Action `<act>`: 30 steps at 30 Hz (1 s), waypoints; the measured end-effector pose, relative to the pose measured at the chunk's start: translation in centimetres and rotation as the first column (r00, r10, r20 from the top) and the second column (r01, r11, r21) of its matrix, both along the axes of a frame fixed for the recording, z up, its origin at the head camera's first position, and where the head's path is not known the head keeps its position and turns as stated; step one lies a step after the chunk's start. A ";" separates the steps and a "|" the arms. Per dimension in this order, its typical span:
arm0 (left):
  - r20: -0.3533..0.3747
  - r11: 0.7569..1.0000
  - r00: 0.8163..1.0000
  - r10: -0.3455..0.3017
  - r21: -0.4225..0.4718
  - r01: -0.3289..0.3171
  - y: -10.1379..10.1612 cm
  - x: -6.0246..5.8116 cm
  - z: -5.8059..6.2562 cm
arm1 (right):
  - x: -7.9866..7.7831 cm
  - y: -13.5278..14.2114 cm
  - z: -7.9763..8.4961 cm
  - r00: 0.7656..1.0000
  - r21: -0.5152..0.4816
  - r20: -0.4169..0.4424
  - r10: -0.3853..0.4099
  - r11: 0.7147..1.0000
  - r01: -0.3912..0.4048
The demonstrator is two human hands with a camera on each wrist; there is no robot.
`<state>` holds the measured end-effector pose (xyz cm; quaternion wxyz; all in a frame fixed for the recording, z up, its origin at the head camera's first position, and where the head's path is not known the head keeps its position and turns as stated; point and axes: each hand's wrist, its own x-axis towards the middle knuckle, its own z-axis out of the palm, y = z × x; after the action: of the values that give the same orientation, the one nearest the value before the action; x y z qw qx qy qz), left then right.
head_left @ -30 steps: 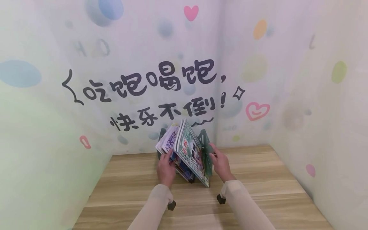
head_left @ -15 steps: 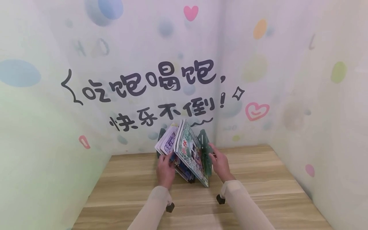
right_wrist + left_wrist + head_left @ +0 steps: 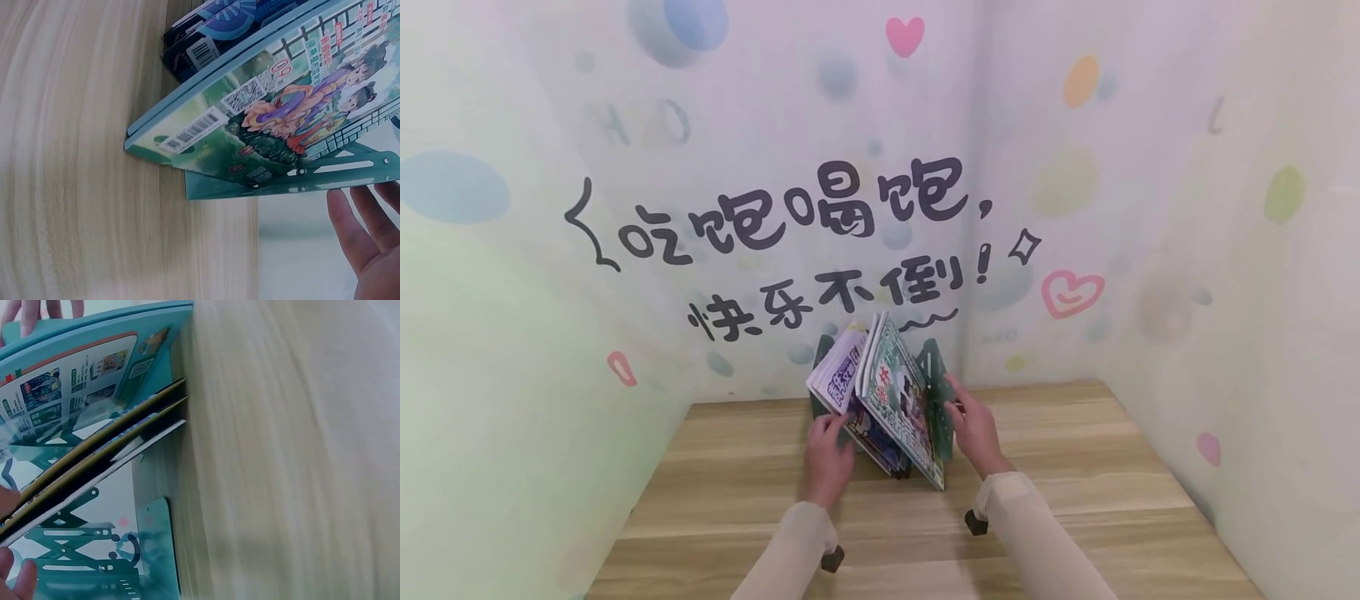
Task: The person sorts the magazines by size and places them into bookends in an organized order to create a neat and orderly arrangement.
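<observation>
A green metal expandable bookend (image 3: 937, 392) stands at the table's back, its crisscross lattice (image 3: 69, 534) showing in the left wrist view. Between its end plates, purple-and-white magazines (image 3: 841, 383) lean left and green illustrated magazines (image 3: 901, 396) lean right, parted in a V at the lower front. My left hand (image 3: 830, 467) pinches the front edge of the left-leaning magazines, with thumb (image 3: 7, 501) on one side and fingers (image 3: 25, 580) on the other. Fingertips of my right hand (image 3: 977, 432) touch the outside of the right end plate (image 3: 356, 174); the fingers are extended.
The wood-grain tabletop (image 3: 910, 546) meets a printed wall (image 3: 760, 167) close behind the bookend. Side walls (image 3: 1285, 333) rise to the left and right. A dark piece (image 3: 832, 558) shows under the left cuff, another (image 3: 976, 522) under the right.
My left hand has slid a little down and left along the magazines' front edge, uncovering more of the purple cover. The right hand stays at the right end plate.
</observation>
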<state>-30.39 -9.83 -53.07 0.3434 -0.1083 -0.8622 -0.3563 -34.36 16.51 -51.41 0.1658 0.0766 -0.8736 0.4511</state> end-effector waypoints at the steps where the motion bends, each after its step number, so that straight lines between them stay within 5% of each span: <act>1: 0.003 1.000 1.000 -0.005 -0.016 0.005 -0.2 0.1 -0.1 | 0.0 0.0 0.0 1.000 -0.001 0.003 0.002 1.000 -0.002; 12: 0.185 0.984 0.978 -0.097 -0.128 0.122 -1.7 2.1 -1.7 | 0.3 0.7 0.0 1.000 0.037 0.022 0.005 0.999 -0.006; 20: 0.217 0.938 0.960 -0.177 -0.258 0.232 -2.3 2.7 -1.4 | 0.9 1.0 0.6 0.999 0.038 0.031 0.021 0.999 -0.022; 30: 0.319 0.813 0.927 -0.196 -0.476 0.336 -2.6 3.5 -1.0 | 2.0 1.0 1.2 0.999 0.120 0.018 0.027 0.992 -0.029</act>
<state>-26.92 -12.44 -54.10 0.1333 -0.2712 -0.9390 -0.1644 -32.35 17.47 -50.25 0.1474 0.0949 -0.8994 0.4005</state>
